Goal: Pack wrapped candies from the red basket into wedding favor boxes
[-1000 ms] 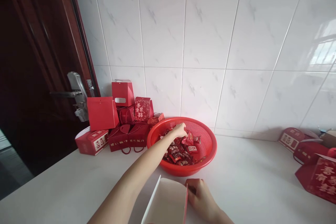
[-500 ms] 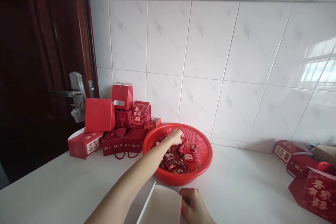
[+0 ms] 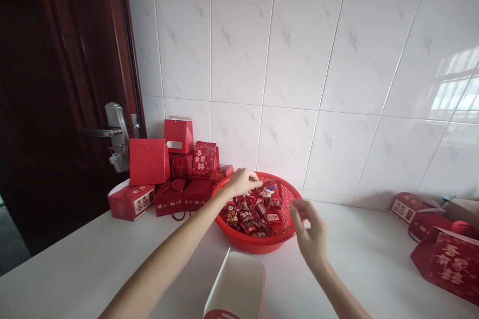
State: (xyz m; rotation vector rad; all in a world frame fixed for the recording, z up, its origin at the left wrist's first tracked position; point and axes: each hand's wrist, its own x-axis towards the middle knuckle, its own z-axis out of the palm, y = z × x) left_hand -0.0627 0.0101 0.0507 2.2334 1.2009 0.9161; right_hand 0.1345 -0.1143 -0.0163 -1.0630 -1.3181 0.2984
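My left hand reaches over the red plastic basket, its fingers pinched on the edge of a red candy packet with a white star. Below it in the basket lies a heap of small wrapped candies. My right hand hovers at the basket's right rim, fingers bent with a gap to the thumb, and nothing shows in it. An open red gift box, white inside, stands on the white countertop in front of the basket; neither hand touches it.
Several red gift boxes are stacked left of the basket, against the tiled wall. More red boxes sit at the right edge. A dark wooden door with a metal handle stands at left.
My right hand has let go of the red gift box and risen to the basket's right rim. My left hand has lifted slightly, and the star-marked packet now shows at its fingertips.
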